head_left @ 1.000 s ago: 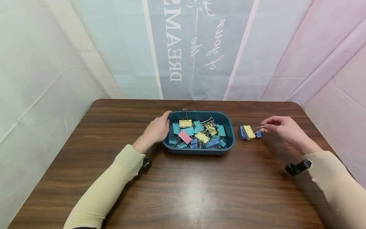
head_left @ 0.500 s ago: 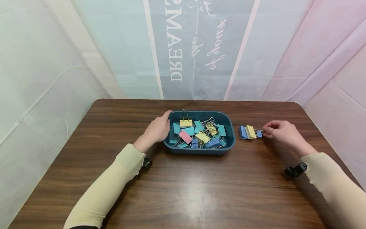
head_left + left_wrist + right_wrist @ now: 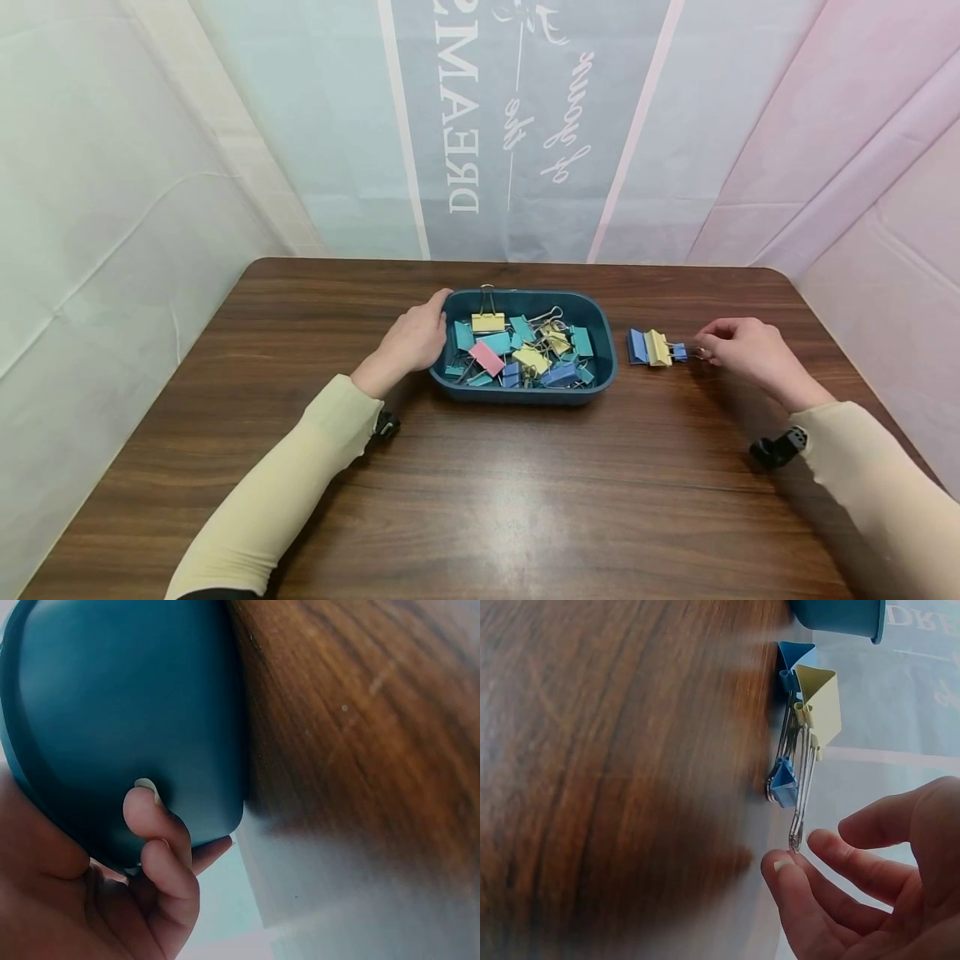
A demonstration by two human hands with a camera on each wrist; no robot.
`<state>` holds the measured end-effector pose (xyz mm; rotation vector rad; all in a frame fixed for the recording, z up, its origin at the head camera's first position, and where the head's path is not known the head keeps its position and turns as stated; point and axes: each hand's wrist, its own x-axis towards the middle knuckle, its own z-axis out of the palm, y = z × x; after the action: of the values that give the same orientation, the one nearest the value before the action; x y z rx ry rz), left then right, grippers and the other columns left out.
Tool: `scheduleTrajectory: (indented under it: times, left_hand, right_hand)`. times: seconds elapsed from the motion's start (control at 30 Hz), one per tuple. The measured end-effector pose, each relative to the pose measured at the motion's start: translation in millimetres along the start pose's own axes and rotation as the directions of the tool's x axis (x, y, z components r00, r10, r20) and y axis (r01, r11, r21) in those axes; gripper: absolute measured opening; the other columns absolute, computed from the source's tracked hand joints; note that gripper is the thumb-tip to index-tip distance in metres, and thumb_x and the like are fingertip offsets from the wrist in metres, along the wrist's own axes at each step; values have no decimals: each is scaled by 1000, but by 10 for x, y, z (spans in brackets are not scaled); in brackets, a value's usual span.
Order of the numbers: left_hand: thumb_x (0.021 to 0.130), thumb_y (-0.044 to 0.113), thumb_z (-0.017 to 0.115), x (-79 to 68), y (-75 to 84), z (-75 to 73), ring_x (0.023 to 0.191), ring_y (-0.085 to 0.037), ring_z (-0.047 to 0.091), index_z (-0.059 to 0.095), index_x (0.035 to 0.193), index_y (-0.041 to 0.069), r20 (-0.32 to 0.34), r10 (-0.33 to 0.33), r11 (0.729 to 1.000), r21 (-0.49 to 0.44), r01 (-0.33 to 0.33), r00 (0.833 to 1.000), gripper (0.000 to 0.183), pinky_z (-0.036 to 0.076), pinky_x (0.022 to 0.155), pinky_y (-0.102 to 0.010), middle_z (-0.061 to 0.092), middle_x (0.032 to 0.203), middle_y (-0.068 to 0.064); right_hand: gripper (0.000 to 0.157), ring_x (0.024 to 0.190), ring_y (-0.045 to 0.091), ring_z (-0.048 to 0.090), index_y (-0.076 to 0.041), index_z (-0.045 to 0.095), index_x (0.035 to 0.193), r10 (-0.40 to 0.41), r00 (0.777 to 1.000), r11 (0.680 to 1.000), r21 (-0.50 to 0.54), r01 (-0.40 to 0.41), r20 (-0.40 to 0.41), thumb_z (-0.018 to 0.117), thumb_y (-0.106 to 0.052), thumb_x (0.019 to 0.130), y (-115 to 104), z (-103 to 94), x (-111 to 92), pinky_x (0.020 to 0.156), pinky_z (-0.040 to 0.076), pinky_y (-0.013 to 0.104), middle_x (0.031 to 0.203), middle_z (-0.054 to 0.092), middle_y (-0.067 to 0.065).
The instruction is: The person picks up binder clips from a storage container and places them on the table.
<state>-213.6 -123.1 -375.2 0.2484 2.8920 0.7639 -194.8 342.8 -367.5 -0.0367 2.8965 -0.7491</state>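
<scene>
At the left end of a dark teal plastic bin (image 3: 522,399), my left hand (image 3: 411,337) grips the rim; in the left wrist view its curled fingers (image 3: 169,859) lie against the bin's outer wall. Off the bin's right side, my right hand (image 3: 742,354) pinches the wire handles of a yellow binder clip (image 3: 658,348) at their tips, with thumb and fingertips. This clip lies over a larger blue binder clip (image 3: 637,347), its handles stretching past a small blue binder clip (image 3: 784,784). The right wrist view shows the yellow clip's handles close together.
Inside the bin are several binder clips in teal, yellow, blue and pink, among them a pink clip (image 3: 487,359). Brown wood grain covers the table (image 3: 465,500). A printed cloth (image 3: 517,167) hangs behind its far edge, with pale sheets at both sides.
The yellow clip has come down from a tilt to lie flatter beside the blue one, its spread handles now together. My right hand has moved slightly lower and right; my left stays put.
</scene>
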Motion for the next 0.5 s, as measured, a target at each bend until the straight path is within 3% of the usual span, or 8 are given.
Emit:
scheduleTrajectory:
  times: [0.27,0.5]
  left_hand:
    - [108,22,37,-5,11,-4,75,-26,61,30,154,16,7,-16,1000,5,16,1000,47,51,66,-38,58,132,-17]
    - [108,22,38,3,15,-10,82,-26,62,30,154,15,11,-15,1000,6,15,1000,48,54,72,-39,58,133,-18]
  right_hand:
    - [40,90,31,58,-3,68,115,-66,994,996,-61,61,-88,51,-37,101,-110,-57,-15,66,43,38,104,68,17]
    - [31,83,27,60,-7,68,115,-145,977,989,-24,143,-157,56,-32,101,-515,-23,-50,66,44,39,99,69,12]
